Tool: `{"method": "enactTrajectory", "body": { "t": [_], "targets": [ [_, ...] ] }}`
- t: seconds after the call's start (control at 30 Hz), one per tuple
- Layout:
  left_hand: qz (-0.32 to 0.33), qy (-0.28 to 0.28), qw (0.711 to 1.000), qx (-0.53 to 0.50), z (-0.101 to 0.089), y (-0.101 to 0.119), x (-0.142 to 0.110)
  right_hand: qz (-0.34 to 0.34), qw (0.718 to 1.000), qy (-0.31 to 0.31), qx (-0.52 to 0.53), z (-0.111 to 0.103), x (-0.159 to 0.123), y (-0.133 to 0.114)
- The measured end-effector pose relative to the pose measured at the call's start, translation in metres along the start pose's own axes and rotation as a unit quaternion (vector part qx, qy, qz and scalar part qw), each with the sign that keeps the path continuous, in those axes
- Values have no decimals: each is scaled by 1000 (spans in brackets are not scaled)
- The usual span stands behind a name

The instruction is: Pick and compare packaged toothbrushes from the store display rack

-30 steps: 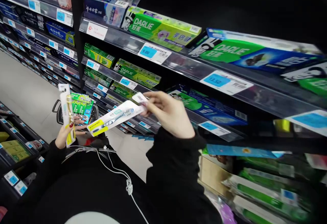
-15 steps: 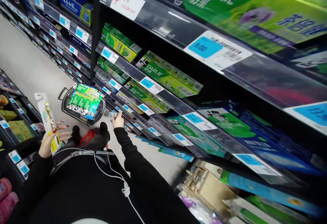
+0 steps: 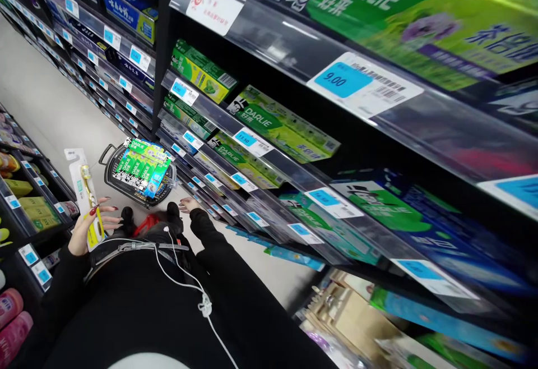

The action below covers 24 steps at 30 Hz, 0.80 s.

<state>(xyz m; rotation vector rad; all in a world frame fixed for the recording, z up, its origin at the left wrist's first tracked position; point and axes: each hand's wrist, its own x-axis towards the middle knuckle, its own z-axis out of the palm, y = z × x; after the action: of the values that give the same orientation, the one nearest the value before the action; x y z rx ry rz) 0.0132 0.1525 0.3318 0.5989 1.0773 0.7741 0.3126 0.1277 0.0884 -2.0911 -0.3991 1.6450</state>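
My left hand (image 3: 81, 234) is closed on a packaged toothbrush (image 3: 87, 189), a yellow brush on a white and yellow card held upright. Some of its fingers stretch out past the card. My right hand (image 3: 190, 205) is just right of the shopping basket (image 3: 140, 201), low beside the shelf, with fingers apart and nothing visible in them. Green and yellow Darlie toothpaste boxes (image 3: 138, 164) lie in the black basket on the floor, along with a blue pack (image 3: 155, 181). Something clear, too small to name, shows at the basket's right edge.
Tall shelves of toothpaste boxes (image 3: 281, 122) with price tags (image 3: 361, 83) rise close on the right. Lower shelves (image 3: 37, 212) hold yellow packs and pink bottles on the left. My shoes (image 3: 174, 215) stand just behind the basket. A white cord (image 3: 179, 279) hangs across my front.
My right hand has let go of a small clear pack and its fingers have opened beside the basket. My left hand still holds the toothbrush. The view has shifted slightly.
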Motion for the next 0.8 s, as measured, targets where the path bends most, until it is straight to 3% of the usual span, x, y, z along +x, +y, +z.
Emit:
{"method": "enactTrajectory", "body": {
  "t": [0.13, 0.3, 0.37, 0.43, 0.5, 0.63, 0.8],
  "targets": [
    [-17, -89, 996, -8, 16, 4, 9, -41, 998, 1, 46, -18, -30, -9],
    [-87, -285, 953, -63, 46, 10, 18, -213, 970, -11, 117, -28, -115, -59],
    [-125, -359, 920, -94, 61, 11, 20, -299, 943, -19, 143, -26, -158, -87],
    [-167, -411, 889, -114, 75, 12, 20, -420, 887, -30, 190, -22, -195, -115],
    [-205, -448, 861, -124, 87, 11, 18, -474, 846, -49, 237, -19, -220, -139],
    [-250, -494, 820, -143, 102, 9, 12, -486, 823, -55, 288, -23, -238, -169],
    [-260, -513, 803, -153, 105, 6, 9, -488, 824, -13, 287, -30, -249, -178]
  ]
}}
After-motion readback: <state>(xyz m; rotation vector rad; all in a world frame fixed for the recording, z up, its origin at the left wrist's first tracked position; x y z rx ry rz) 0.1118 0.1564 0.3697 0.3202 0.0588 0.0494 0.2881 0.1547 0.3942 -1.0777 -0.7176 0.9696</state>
